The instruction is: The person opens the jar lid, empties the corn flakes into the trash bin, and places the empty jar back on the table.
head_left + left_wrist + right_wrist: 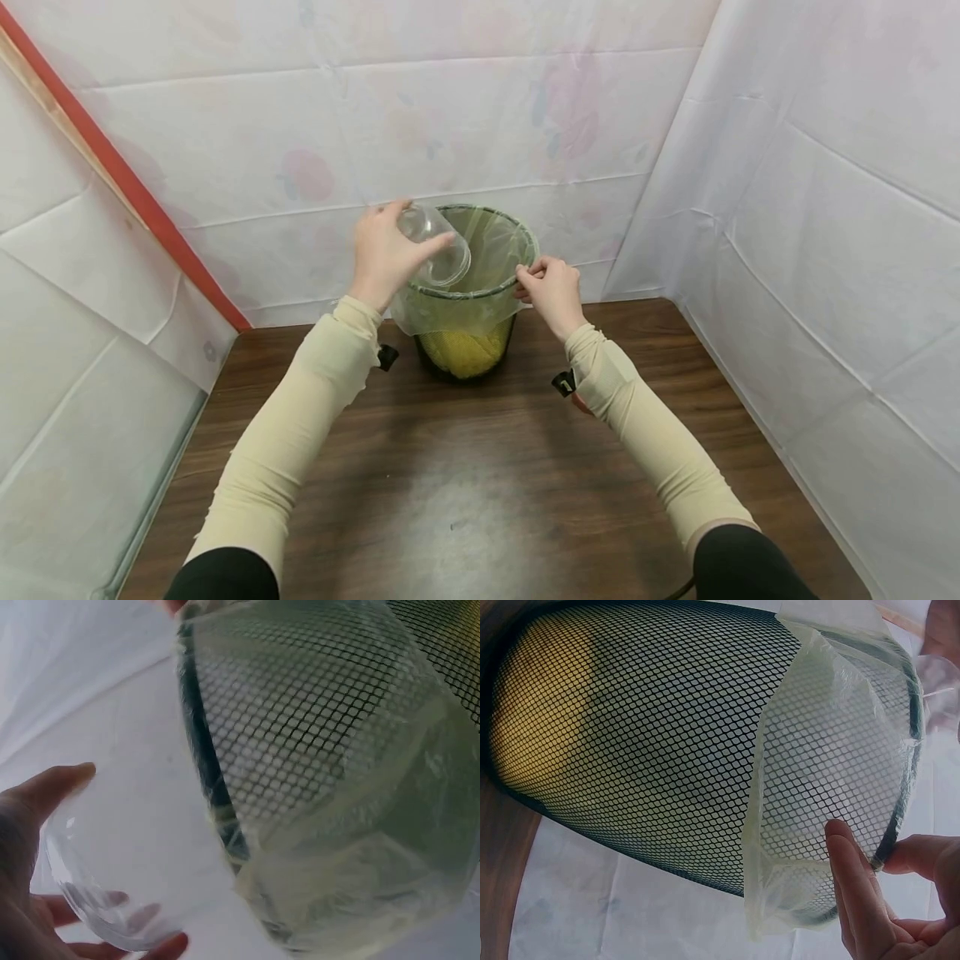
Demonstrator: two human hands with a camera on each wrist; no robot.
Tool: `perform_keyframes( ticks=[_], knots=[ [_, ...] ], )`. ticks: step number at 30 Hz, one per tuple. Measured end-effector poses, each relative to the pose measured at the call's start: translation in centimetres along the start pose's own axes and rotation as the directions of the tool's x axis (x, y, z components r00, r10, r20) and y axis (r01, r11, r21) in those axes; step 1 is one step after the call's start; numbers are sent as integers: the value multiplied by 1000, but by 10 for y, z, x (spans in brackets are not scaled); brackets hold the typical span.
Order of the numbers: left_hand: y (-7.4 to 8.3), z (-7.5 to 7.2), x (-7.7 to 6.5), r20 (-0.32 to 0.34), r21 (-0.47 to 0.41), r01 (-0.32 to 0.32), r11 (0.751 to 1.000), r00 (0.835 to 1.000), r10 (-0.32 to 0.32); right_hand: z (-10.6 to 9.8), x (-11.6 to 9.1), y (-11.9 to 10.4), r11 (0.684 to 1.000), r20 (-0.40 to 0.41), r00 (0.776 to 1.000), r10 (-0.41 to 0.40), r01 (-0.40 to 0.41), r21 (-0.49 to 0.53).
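Observation:
A black mesh wastebasket (463, 296) stands upright near the back wall, lined with a translucent pale bag (450, 315) folded over its rim. My left hand (381, 254) holds a clear plastic cup (444, 265) at the basket's left side, tilted, its lower end overlapping the opening in the head view. In the left wrist view, thumb and fingers (101, 951) curve around the cup's sides. At the right of the rim, my right hand (553, 293) pinches the rim and bag, thumb on top and fingers outside, as the right wrist view shows.
Something yellow (544, 705) shows through the mesh at the basket's bottom. The basket stands on a dark wood-grain table (450, 475). Pale patterned sheets (480, 125) enclose the back and both sides, with a red strip (135, 183) on the left.

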State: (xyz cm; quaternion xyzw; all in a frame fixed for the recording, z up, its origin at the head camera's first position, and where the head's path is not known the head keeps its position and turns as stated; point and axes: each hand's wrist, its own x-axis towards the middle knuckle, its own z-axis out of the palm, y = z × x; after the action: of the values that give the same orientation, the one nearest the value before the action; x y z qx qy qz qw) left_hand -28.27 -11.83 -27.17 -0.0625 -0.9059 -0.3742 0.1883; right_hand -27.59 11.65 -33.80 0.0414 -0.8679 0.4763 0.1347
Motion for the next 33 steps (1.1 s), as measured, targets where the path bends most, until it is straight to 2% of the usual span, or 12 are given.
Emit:
perform_keyframes(
  ticks=[1, 3, 6, 8, 9, 12, 16, 19, 22, 24, 29, 33],
  knots=[
    [2, 1, -1, -14, 39, -67, 997, 998, 67, 0, 0, 0, 1000, -1, 1000, -5, 5, -12],
    [6, 4, -3, -19, 109, -199, 974, 979, 202, 0, 1, 0, 1000, -4, 1000, -11, 11, -23],
    [11, 6, -5, 29, 218, -369, 904, 928, 372, 0, 1, -1, 1000, -4, 1000, -13, 13, -17],
    [12, 7, -5, 55, 245, -433, 868, 900, 433, 0, 0, -2, 1000, -2, 1000, -17, 17, -17],
    [12, 7, -6, 60, 242, -441, 864, 896, 440, 1, 0, -2, 1000, 1, 1000, -19, 19, -19],
    [11, 7, -7, 51, 210, -428, 879, 903, 427, 2, -1, -1, 1000, 5, 1000, -21, 21, -18],
    [9, 4, -6, 0, 166, -320, 933, 946, 325, 2, -1, -1, 1000, 15, 1000, -18, 18, -11],
    [6, 0, -5, -49, 88, -175, 981, 982, 180, 2, -1, -1, 1000, 18, 1000, -12, 12, -10],
    [5, -5, -4, -74, -24, -44, 999, 996, 42, 2, 0, -2, 1000, 9, 1000, -4, 4, 3],
    [4, -7, -5, -83, -10, -38, 999, 996, 37, 1, 0, -2, 1000, 0, 1000, -5, 5, 8],
    [2, -5, -7, -132, 131, -129, 983, 980, 146, 3, 0, -2, 1000, 4, 1000, -11, 11, 16],
    [0, -5, -8, -145, 100, -86, 991, 984, 100, 3, -1, -2, 1000, 5, 1000, -7, 7, 25]
  ],
)
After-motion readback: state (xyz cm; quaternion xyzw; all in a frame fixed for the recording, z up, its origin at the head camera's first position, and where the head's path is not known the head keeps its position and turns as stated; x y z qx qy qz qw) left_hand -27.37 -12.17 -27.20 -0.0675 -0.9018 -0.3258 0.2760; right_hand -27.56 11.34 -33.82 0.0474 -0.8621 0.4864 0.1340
